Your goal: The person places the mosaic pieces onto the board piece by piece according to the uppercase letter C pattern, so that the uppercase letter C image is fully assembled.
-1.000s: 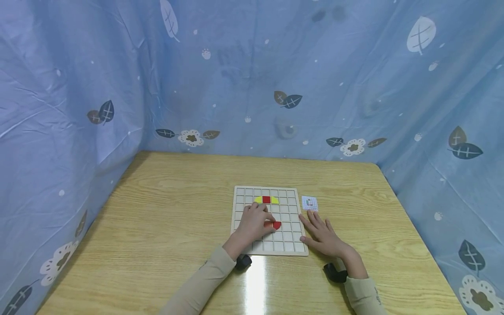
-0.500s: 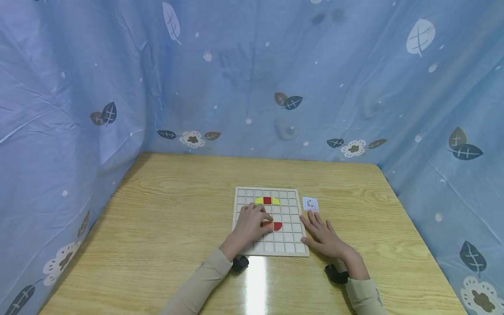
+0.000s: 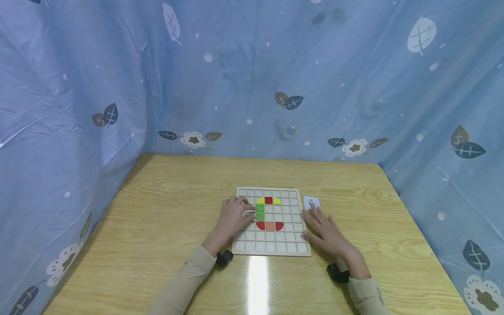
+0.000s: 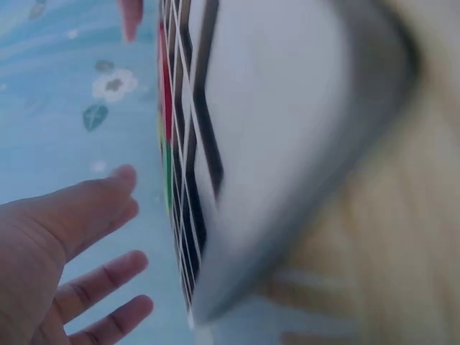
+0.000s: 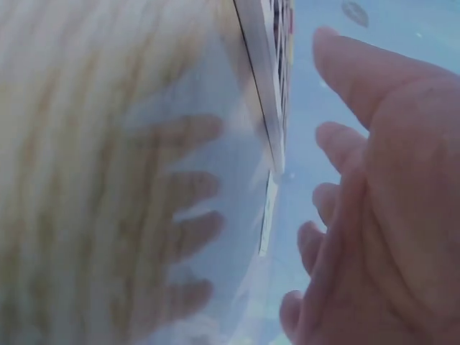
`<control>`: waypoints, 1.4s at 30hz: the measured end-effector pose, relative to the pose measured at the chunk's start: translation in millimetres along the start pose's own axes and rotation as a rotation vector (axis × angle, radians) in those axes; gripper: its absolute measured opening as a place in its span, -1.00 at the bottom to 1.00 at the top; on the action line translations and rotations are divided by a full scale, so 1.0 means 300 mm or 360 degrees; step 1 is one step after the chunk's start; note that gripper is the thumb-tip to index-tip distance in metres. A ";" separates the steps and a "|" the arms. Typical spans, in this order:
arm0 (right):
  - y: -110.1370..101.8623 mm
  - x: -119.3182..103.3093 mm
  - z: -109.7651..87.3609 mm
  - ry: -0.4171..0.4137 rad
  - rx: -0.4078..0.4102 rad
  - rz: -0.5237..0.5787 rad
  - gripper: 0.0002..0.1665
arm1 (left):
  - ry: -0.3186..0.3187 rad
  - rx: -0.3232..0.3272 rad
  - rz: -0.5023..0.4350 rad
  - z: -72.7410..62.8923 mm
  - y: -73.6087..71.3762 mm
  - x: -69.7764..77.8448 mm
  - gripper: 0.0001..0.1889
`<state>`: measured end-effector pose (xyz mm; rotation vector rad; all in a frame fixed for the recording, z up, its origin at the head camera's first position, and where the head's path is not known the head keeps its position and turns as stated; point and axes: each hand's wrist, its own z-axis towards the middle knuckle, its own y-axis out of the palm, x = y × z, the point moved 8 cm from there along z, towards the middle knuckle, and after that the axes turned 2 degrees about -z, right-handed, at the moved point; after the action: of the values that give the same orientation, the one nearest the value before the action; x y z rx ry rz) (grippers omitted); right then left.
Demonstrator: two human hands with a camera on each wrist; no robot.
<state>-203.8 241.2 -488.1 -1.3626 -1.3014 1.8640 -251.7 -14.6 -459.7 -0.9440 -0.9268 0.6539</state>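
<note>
A pale gridded board (image 3: 252, 247) lies on the table. In its cells are two yellow curved tiles (image 3: 277, 201) around a red square tile (image 3: 268, 200). Below the left one sit two green square tiles (image 3: 260, 216). Lower, an orange square tile (image 3: 269, 225) lies between two red rounded tiles (image 3: 279, 226). My left hand (image 3: 230, 220) is over the board's left side, fingertips beside the green tiles; the left wrist view shows nothing between thumb and fingers. Spread by the board's right edge, my right hand (image 3: 327, 234) overlaps a small printed card (image 3: 308, 201) with a fingertip.
The board lies on a wood-grain table (image 3: 177, 197). A blue patterned curtain (image 3: 252, 78) surrounds its back and sides. Black wrist devices (image 3: 337, 274) sit under both wrists.
My left hand has moved left off the middle of the board, uncovering the green, orange and left red tiles. One right fingertip has shifted onto the card.
</note>
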 end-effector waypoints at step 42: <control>-0.159 -0.042 0.210 0.0147 0.0347 -0.0308 -0.13 | -0.0213 0.0106 0.0271 -0.016 -0.163 -0.242 -0.29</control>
<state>-263.4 225.9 -436.7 -1.1526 -1.1059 1.7337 -277.5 -96.9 -444.2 -0.9346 -0.9431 0.8962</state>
